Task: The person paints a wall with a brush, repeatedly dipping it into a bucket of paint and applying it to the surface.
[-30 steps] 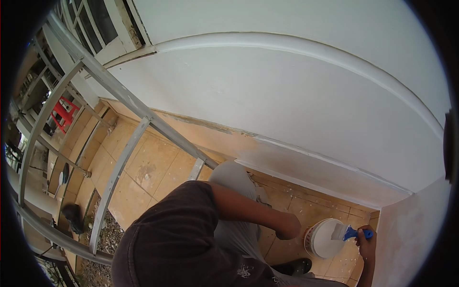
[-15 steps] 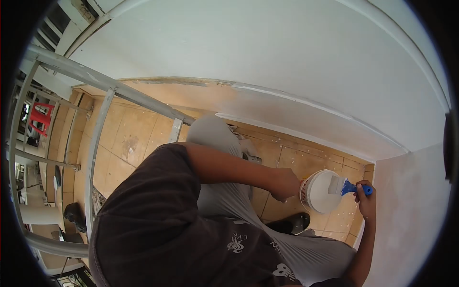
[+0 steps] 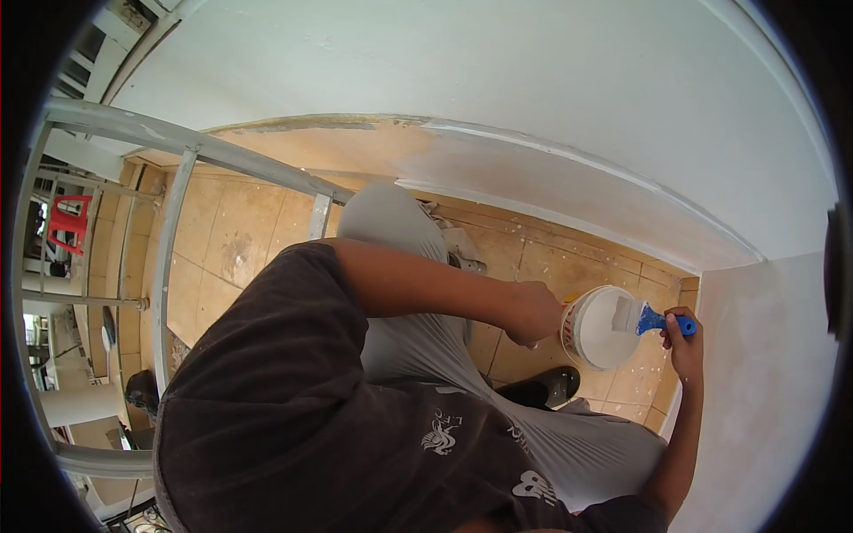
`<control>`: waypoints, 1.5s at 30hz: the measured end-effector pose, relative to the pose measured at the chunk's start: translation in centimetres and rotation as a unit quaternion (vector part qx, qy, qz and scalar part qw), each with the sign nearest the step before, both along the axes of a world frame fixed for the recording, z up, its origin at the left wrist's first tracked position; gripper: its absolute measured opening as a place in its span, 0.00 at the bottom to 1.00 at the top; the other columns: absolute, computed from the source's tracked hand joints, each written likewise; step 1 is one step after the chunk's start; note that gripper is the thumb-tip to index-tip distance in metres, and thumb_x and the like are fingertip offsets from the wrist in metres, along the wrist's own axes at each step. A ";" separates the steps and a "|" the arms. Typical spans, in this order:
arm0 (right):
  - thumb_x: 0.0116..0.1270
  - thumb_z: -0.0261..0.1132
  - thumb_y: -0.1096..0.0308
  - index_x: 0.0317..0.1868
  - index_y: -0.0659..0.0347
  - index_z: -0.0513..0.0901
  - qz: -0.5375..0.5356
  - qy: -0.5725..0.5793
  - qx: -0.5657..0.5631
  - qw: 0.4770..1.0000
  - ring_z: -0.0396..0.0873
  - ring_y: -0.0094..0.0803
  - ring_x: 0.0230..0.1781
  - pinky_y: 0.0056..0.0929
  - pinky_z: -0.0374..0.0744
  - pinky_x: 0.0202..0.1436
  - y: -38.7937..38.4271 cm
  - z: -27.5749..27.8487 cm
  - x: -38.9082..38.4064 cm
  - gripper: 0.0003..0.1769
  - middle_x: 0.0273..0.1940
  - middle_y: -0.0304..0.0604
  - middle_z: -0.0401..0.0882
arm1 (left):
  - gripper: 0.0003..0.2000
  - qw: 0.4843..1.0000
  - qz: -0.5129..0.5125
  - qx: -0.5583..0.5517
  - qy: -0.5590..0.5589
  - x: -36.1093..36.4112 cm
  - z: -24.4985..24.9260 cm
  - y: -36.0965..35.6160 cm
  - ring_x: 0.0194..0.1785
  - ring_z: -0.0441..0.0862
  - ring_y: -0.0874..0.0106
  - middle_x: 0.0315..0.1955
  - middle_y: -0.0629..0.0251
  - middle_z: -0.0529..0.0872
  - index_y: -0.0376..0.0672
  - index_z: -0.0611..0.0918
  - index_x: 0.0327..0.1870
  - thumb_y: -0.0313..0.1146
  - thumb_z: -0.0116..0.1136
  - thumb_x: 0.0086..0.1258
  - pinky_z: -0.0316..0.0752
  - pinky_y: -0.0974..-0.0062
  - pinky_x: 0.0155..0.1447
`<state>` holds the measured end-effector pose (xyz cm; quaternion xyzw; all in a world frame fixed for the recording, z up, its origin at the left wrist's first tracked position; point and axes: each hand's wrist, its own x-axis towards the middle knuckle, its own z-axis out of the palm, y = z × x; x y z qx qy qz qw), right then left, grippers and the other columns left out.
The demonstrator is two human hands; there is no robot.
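Note:
A white bucket of white paint hangs low in front of me, above the tiled floor. My left hand is closed in a fist at the bucket's left rim and grips it there. My right hand holds a paintbrush by its blue handle. The brush's paint-covered bristles lie over the right side of the bucket's opening. Both arms reach down past my dark shirt and grey trousers.
A grey metal frame with rungs runs along my left. A white wall with an unpainted lower band is ahead, and another wall stands at the right. A black shoe rests on the tan tiled floor. A red chair stands far left.
The view has tipped downward, so the bucket and both hands sit higher in the picture. The left hand has closed in on the bucket's rim. The brush stays over the bucket.

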<state>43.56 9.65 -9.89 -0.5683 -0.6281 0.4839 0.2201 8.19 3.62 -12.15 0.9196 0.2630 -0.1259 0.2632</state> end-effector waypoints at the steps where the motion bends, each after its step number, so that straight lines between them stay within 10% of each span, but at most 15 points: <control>1: 0.75 0.63 0.58 0.44 0.62 0.80 0.000 -0.001 0.001 1.000 0.71 0.17 0.23 0.17 0.71 0.26 0.0 0.0 -0.1 0.14 0.26 0.36 0.76 | 0.13 1.000 -0.002 0.000 0.004 0.0 0.1 0.0 0.45 0.85 0.57 0.39 0.56 0.86 0.43 0.88 0.37 0.43 0.66 0.62 0.78 0.60 0.47; 45: 0.74 0.65 0.57 0.44 0.61 0.81 -0.014 -0.006 -0.020 1.000 0.71 0.17 0.26 0.18 0.70 0.28 -0.2 0.3 -0.5 0.14 0.27 0.34 0.76 | 0.15 0.999 -0.001 -0.011 0.034 -0.4 1.9 0.0 0.46 0.83 0.58 0.38 0.56 0.84 0.38 0.85 0.37 0.43 0.66 0.64 0.78 0.61 0.49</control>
